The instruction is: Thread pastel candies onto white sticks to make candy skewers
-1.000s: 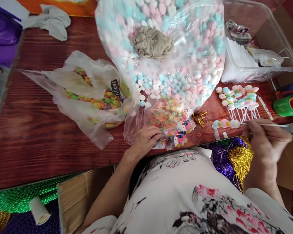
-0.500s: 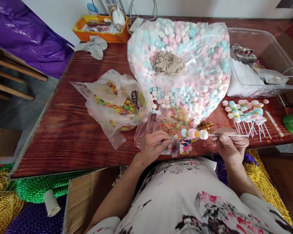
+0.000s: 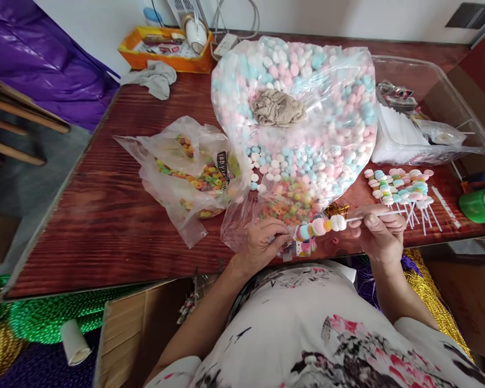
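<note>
My right hand point(image 3: 382, 231) is closed, thumb and fingers pinching the white stick of a candy skewer point(image 3: 319, 227). White, pink and blue marshmallows alternate with small yellow-orange pieces along it. The stick's bare end points right and slightly up. My left hand point(image 3: 267, 240) pinches at the candy tip; what lies between its fingers is too small to make out, though something clear and shiny shows there. Below the skewer are small printed clear bags point(image 3: 306, 248), partly covered. Right of my right hand lie several finished marshmallow skewers point(image 3: 400, 186) in a cluster.
Behind my hands sits a large clear bag of marshmallows point(image 3: 307, 156), a crumpled tan cloth point(image 3: 281, 108) on top. Left of it lies a bag of ring candies point(image 3: 210, 175). A clear plastic bin point(image 3: 432, 153), green tape roll point(image 3: 480, 206) and orange box point(image 3: 165, 62) stand around the table point(image 3: 84, 215).
The skewer has tilted, its stick end higher and its candy end lower. My left hand has moved slightly right and still pinches beside the tip. The view has shifted a little.
</note>
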Demonstrator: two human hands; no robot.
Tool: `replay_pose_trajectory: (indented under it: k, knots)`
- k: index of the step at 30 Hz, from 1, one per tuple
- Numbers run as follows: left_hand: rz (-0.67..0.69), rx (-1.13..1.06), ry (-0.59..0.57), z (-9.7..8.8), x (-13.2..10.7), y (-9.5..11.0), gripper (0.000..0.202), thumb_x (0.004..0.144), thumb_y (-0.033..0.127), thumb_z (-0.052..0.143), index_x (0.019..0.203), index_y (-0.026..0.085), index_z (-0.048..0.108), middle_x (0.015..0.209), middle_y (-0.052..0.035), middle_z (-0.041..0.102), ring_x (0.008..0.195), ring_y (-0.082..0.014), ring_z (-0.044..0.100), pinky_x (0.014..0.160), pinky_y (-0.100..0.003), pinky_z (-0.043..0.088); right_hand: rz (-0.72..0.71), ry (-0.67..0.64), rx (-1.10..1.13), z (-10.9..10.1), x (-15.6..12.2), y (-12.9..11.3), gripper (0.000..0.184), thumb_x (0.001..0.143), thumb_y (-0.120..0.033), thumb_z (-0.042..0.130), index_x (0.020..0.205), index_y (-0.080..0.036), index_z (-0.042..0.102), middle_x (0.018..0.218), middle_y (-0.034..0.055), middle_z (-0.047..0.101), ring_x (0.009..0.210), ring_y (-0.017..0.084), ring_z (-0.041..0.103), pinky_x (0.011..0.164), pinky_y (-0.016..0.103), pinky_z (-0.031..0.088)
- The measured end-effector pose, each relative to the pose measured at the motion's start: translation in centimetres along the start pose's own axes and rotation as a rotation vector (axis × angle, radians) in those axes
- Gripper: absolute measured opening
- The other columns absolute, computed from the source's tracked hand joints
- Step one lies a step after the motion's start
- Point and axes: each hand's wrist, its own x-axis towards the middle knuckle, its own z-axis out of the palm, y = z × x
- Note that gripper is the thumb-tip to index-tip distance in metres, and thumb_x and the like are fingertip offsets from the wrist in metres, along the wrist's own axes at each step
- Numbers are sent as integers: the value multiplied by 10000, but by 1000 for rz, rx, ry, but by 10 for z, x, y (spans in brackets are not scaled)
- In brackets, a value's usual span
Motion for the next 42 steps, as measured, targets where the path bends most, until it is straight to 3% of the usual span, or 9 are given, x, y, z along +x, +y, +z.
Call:
replay_pose_trajectory:
  k: [5, 10, 16, 19, 23, 27, 34, 38, 42]
  knots:
    - [-25, -26, 8, -4, -4, 1, 116, 900, 236, 660, 810, 171, 693, 891, -76, 753, 850, -165, 714, 785, -288, 572, -19, -135, -30, 7, 2, 2, 110, 863, -252, 681, 795, -224, 763, 726, 38, 730, 508, 146, 611, 455, 293, 509]
    - [-83, -86, -3, -6, -8, 2, 123, 915, 255, 639, 828, 181, 683, 938, -77, 770, 860, -172, 727, 782, -294, 575, 6, -49, -15, 11, 3, 4, 131, 866, -309, 672, 790, -235, 749, 731, 35, 733, 497, 154, 605, 400, 280, 476]
    - [-156, -143, 98, -12, -12, 0, 151, 905, 261, 652, 782, 175, 649, 929, -81, 767, 814, -163, 710, 767, -295, 560, 50, -245, -51, 2, 5, 3, 150, 866, -335, 679, 805, -235, 773, 655, 42, 703, 538, 176, 625, 476, 316, 524]
    - [-229, -204, 29, -11, -13, 3, 120, 863, 287, 704, 855, 170, 674, 915, -76, 763, 811, -166, 704, 763, -290, 568, 67, -232, -58, 1, 7, 2, 150, 874, -342, 672, 816, -247, 773, 664, 39, 711, 566, 188, 641, 479, 314, 519]
    - [-314, -309, -140, -5, -10, 7, 426, 814, 301, 753, 1211, 178, 662, 1059, -91, 756, 923, -209, 713, 818, -312, 582, 32, -309, -62, 9, 7, 2, 145, 892, -324, 657, 843, -253, 774, 693, 33, 731, 636, 192, 671, 617, 343, 566]
    - [-328, -335, -369, -3, -4, 3, 363, 906, 270, 638, 1261, 201, 655, 1047, -73, 751, 910, -223, 703, 773, -319, 590, 56, -365, -25, 13, 12, 4, 187, 908, -348, 639, 826, -241, 769, 716, 27, 725, 622, 159, 658, 604, 301, 556]
    - [-303, -272, -466, 5, 6, 13, 367, 972, 294, 509, 1330, 222, 551, 1010, -61, 727, 775, -179, 662, 673, -266, 559, 193, -345, 9, 10, 21, 1, 269, 856, -434, 696, 737, -196, 736, 693, 7, 686, 522, 97, 592, 471, 210, 487]
    - [-229, -34, -436, 11, 12, 17, 402, 948, 301, 559, 1327, 171, 524, 1118, -112, 704, 968, -229, 671, 857, -334, 535, 313, -334, 3, 9, 27, -2, 254, 834, -419, 727, 741, -183, 721, 622, -16, 668, 445, 75, 542, 413, 187, 447]
    - [-200, -41, -391, 15, 13, 15, 440, 893, 368, 660, 1264, 154, 560, 1178, -130, 682, 1057, -250, 645, 925, -368, 509, 320, -208, 105, 10, 30, 4, 230, 841, -387, 725, 733, -184, 729, 642, -1, 690, 439, 83, 539, 421, 213, 445]
